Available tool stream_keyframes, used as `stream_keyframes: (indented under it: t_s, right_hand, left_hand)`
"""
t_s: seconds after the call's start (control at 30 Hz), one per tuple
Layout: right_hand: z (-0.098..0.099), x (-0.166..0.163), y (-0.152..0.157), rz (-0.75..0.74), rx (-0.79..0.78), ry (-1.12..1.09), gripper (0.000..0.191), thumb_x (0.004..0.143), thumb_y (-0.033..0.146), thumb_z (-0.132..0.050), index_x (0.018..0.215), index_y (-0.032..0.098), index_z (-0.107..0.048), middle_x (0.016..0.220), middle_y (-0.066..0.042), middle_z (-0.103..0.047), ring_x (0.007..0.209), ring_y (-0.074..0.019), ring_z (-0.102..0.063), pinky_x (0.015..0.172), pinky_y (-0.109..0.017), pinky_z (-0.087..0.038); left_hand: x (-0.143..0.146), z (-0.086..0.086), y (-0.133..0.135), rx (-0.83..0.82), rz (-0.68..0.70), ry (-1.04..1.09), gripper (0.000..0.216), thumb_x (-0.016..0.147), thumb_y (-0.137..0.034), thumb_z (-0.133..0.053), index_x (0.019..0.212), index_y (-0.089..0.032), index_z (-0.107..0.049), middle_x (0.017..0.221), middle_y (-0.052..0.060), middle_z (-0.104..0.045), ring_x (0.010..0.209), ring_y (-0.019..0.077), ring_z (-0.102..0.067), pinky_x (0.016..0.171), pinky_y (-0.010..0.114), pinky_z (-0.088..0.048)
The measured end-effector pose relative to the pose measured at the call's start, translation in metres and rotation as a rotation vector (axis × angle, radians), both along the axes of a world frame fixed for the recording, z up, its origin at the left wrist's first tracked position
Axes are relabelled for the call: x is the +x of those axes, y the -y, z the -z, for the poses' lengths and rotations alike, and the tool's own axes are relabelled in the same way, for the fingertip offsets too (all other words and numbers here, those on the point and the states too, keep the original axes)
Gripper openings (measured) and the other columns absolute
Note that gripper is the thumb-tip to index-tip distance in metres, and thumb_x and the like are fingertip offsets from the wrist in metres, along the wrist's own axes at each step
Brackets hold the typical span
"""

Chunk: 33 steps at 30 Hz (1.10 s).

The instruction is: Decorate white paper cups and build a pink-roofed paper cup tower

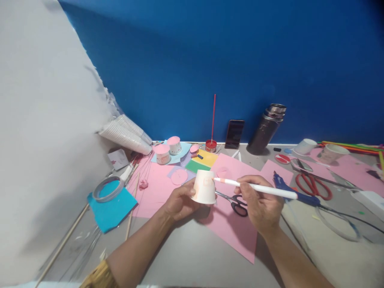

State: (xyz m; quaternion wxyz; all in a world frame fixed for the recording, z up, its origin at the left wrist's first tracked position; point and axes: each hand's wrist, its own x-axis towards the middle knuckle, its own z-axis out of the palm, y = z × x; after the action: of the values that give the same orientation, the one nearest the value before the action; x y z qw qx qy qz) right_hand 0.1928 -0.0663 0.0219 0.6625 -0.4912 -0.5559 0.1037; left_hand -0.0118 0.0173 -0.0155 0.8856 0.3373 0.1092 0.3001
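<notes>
My left hand (182,202) grips a white paper cup (203,193) turned upside down, its wide rim at the bottom. Faint orange marks show on the side of the cup. In my right hand (261,206) is a white marker pen (271,190) with an orange band near its tip. The tip meets the cup's right side or sits just beside it; I cannot tell which. Below and behind the cup lie black-handled scissors (239,205) on pink paper (237,236).
Two decorated cups with pink tops (173,146) stand behind on blue paper. Stacked paper cups (126,136) lean at the left wall. A tape roll (108,189) lies on blue felt. A dark flask (265,130), a phone (235,134), a glue gun (295,192) and red-handled scissors (314,187) are to the right.
</notes>
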Motion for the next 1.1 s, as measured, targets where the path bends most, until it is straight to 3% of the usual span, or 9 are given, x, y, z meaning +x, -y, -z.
stream_keyframes:
  t_s: [1.1]
  right_hand:
    - [0.0004, 0.0006, 0.0006, -0.002, -0.008, -0.025, 0.017, 0.096, 0.027, -0.065, 0.082, 0.019, -0.071, 0.057, 0.002, -0.067, 0.043, -0.0105, -0.056, 0.041, -0.02, -0.046]
  left_hand:
    - [-0.0002, 0.0066, -0.0017, -0.005, -0.016, 0.013, 0.056, 0.073, -0.019, -0.067, 0.128, -0.01, -0.065, 0.113, 0.018, -0.073, 0.101, 0.0335, -0.072, 0.083, 0.04, -0.054]
